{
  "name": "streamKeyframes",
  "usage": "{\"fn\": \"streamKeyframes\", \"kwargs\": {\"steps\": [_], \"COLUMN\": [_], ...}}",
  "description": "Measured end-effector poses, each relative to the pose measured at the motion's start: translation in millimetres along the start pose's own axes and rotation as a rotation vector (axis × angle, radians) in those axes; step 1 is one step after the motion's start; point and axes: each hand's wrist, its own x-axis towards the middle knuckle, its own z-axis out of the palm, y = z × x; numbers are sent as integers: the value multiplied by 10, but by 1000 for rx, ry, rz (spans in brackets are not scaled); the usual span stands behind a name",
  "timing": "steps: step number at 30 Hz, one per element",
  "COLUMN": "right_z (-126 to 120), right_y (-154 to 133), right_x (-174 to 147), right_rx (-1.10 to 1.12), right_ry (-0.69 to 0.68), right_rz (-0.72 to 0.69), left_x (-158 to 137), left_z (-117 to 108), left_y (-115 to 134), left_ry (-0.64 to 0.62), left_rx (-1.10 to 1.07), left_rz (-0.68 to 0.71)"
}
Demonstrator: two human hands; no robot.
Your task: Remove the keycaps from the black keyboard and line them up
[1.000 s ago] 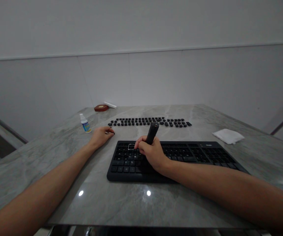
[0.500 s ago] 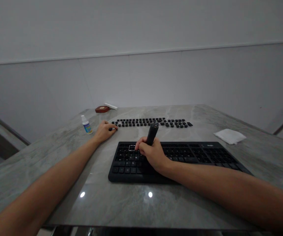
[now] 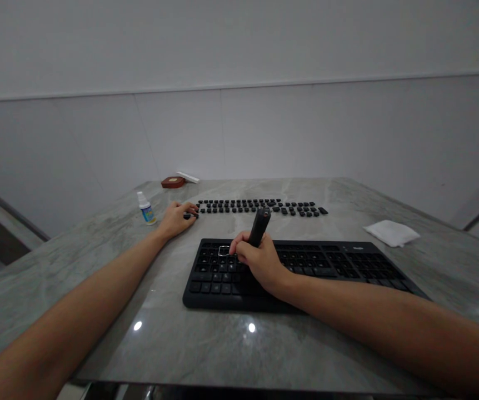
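My right hand (image 3: pixel 260 261) is wrapped round the black handle of a keycap puller (image 3: pixel 260 225), tilted over the left part of a black keyboard (image 3: pixel 231 303). The puller's thin wire loop (image 3: pixel 224 251) lies over the upper-left keys. On the keyboard, the lower-left keys have caps; several spots farther up look bare. My left hand (image 3: pixel 178 218) rests on the table at the left end of the loose black keycaps (image 3: pixel 239 209), fingers apart and slightly bent. Just under its fingertips lie keycaps (image 3: pixel 188 215), partly covered by the fingers.
A small white spray bottle (image 3: pixel 146 210) with a blue and yellow label stands left of my left hand. Behind it are a reddish-brown box (image 3: pixel 173 183) and a white strip (image 3: pixel 188 177). A folded white cloth (image 3: pixel 392 233) lies on the right of the marbled table (image 3: pixel 173 344).
My left fingers have lifted and spread a little, showing more of the keycaps beneath them. My right hand and the puller stay almost where they were.
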Motion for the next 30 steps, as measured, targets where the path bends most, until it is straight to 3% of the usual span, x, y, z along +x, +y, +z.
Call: {"fn": "streamKeyframes", "kwargs": {"steps": [30], "right_z": [7], "right_y": [-1], "right_x": [4], "right_rx": [6], "right_ry": [-19], "right_rz": [15], "left_x": [-17], "left_z": [-10], "left_y": [-2], "left_ry": [-35], "left_rx": [-1], "left_rz": [-50]}}
